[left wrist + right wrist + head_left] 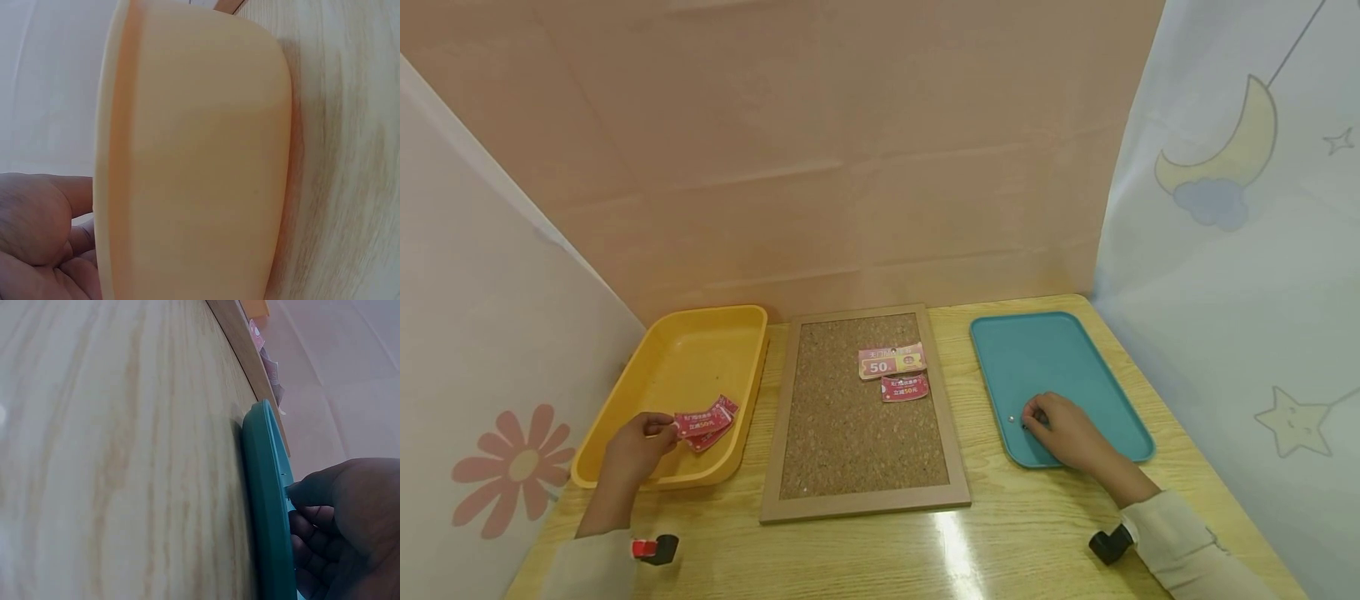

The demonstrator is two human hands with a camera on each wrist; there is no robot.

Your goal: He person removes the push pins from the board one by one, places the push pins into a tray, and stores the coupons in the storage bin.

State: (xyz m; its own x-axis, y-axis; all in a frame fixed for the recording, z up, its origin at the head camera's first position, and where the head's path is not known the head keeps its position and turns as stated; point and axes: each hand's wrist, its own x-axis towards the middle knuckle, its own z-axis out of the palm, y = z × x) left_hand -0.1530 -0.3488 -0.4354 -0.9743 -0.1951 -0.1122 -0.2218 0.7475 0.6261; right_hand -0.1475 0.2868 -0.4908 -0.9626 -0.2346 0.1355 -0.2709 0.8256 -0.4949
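Observation:
In the head view, my left hand (638,448) reaches into the yellow bin (700,333) and pinches the left end of a pink paper coupon (696,423). Under that coupon lie more pink ones, overlapping. The left wrist view has the bin's wall hiding the fingertips. Over the near left part of the blue tray (1037,350), my right hand (1063,429) has thumb and forefinger together on a tiny dark thumbtack, mostly covered by the fingertips. A small silvery thumbtack (1011,418) lies just left of them.
Between bin and tray lies a wood-framed corkboard (857,450). Toward its upper right are a larger coupon (891,363) and a smaller coupon (904,388), each with a small tack at its top. The wooden table (850,550) runs along the front; cloth walls surround it.

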